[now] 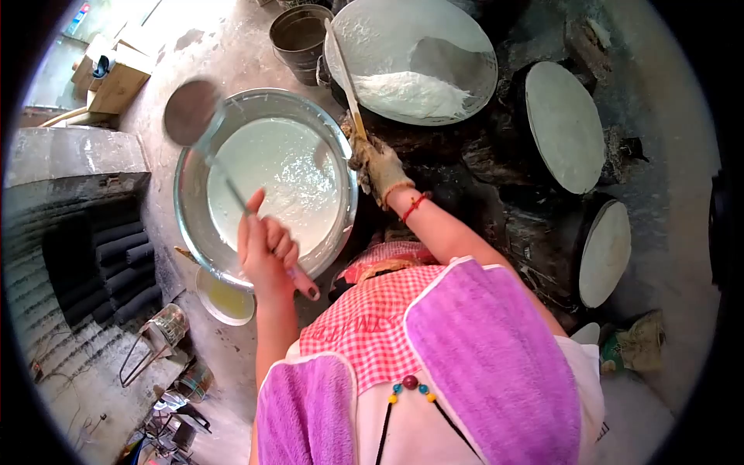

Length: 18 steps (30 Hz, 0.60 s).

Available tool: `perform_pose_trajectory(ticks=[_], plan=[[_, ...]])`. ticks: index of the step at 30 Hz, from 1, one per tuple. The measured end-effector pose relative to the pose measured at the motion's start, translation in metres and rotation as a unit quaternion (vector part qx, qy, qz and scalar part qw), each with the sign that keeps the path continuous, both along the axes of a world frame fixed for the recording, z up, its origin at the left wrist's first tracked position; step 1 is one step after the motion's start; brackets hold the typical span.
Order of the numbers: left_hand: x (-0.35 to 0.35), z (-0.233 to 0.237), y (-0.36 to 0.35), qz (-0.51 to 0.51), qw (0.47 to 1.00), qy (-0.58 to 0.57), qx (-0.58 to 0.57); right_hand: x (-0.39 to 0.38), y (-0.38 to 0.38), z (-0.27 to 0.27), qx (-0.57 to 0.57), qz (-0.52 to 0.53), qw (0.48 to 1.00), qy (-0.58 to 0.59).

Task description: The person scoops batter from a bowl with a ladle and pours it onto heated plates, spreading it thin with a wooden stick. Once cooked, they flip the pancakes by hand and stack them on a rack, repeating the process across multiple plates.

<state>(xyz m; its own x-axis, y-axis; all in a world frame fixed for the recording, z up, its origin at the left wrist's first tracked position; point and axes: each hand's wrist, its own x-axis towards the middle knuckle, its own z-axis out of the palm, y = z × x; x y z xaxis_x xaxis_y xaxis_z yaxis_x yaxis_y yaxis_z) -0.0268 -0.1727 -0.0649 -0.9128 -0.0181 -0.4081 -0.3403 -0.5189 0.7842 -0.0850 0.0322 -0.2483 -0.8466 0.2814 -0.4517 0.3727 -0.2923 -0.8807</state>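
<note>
My left hand (267, 246) is closed around the handle of a ladle (236, 190), whose blurred round bowl hangs over the far left rim of a wide metal basin (184, 221). Thick white batter (267, 174) fills much of the basin. My right hand (381, 169), in a soiled work glove, grips a long flat wooden stick (345, 74). The stick points away from me along the left edge of a large round pan (457, 66). White batter covers part of that pan, with a folded or heaped patch near its front and a grey area behind.
A dark metal bucket (301, 39) stands behind the basin. Two round pale-topped pans or lids, one (564, 128) farther and one (606, 254) nearer, lie at right beside dark logs. A shallow bowl of yellowish liquid (225, 298) sits left of me. Cardboard boxes (120, 81) are at back left.
</note>
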Motion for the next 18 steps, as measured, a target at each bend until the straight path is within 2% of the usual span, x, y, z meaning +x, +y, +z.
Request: perform_pose_trajectory(ticks=[2, 3, 5, 7, 8, 9, 11, 13, 15, 18], plan=[[0.014, -0.007, -0.024, 0.046, 0.998, -0.029, -0.029, 0.031, -0.003, 0.05, -0.143, -0.048, 0.983, -0.108], [0.022, -0.015, -0.037, 0.058, 0.997, -0.038, -0.027, 0.049, 0.003, 0.079, -0.126, -0.057, 0.984, -0.115], [0.037, -0.033, -0.06, 0.084, 0.995, -0.054, -0.022, 0.093, 0.032, 0.061, -0.136, -0.079, 0.983, -0.097], [0.047, -0.044, -0.075, 0.089, 0.994, -0.067, -0.015, 0.125, 0.057, 0.055, -0.052, -0.135, 0.986, -0.087], [0.048, -0.047, -0.079, 0.099, 0.992, -0.071, -0.018, 0.132, 0.072, 0.063, -0.045, -0.16, 0.982, -0.087], [0.047, -0.047, -0.081, 0.087, 0.994, -0.068, -0.01, 0.138, 0.097, 0.061, 0.016, -0.121, 0.984, -0.131], [0.044, -0.047, -0.078, 0.121, 0.99, -0.068, 0.023, 0.127, 0.141, 0.07, 0.003, -0.074, 0.987, -0.144], [0.039, -0.037, -0.066, 0.118, 0.991, -0.057, 0.035, 0.107, 0.174, 0.081, 0.011, -0.06, 0.986, -0.154], [0.037, -0.031, -0.055, 0.111, 0.991, -0.009, 0.071, 0.085, 0.198, 0.092, -0.037, -0.07, 0.984, -0.158], [0.039, -0.015, -0.028, 0.116, 0.993, 0.001, 0.036, 0.059, 0.209, 0.095, 0.082, -0.076, 0.98, -0.163]])
